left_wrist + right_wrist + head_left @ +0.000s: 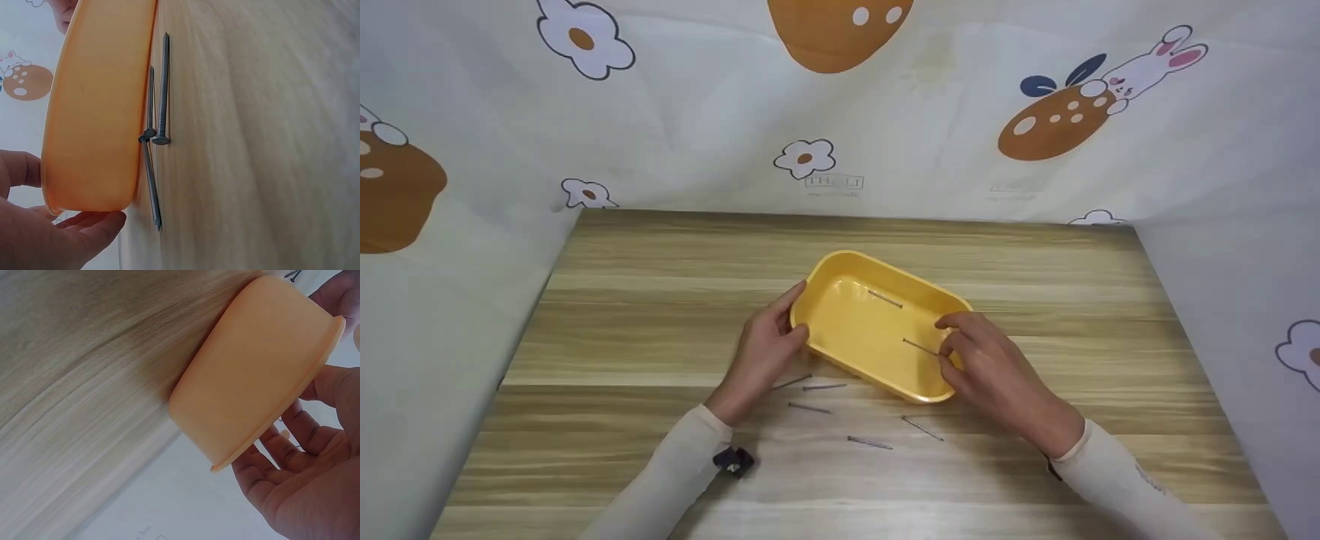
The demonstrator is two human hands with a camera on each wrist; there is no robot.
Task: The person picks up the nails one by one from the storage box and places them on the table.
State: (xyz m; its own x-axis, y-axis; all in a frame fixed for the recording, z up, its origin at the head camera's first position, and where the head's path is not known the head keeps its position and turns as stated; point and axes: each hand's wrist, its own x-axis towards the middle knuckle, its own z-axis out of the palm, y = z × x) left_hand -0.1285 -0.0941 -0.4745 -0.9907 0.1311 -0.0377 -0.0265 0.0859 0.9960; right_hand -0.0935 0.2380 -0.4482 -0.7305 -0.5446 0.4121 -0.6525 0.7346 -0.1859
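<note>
A yellow plastic tray (847, 319) stands at an angle on the wooden table. At its left end my left hand (757, 352) grips the wall, thumb at the rim and fingers round the outside. My right hand (997, 367) reaches over the right end and pinches a nail (919, 346) by one end, the shaft pointing left above the tray floor. Another nail (885, 299) lies inside near the far wall. In the right wrist view, the tray's side (253, 371) hides the pinched nail.
Several loose nails lie on the table in front of the tray, among them one nail (870, 442) nearest me and another nail (922, 428) to the right. By the tray's wall, three nails (164, 90) lie close together. A patterned sheet (697, 112) rises behind the table.
</note>
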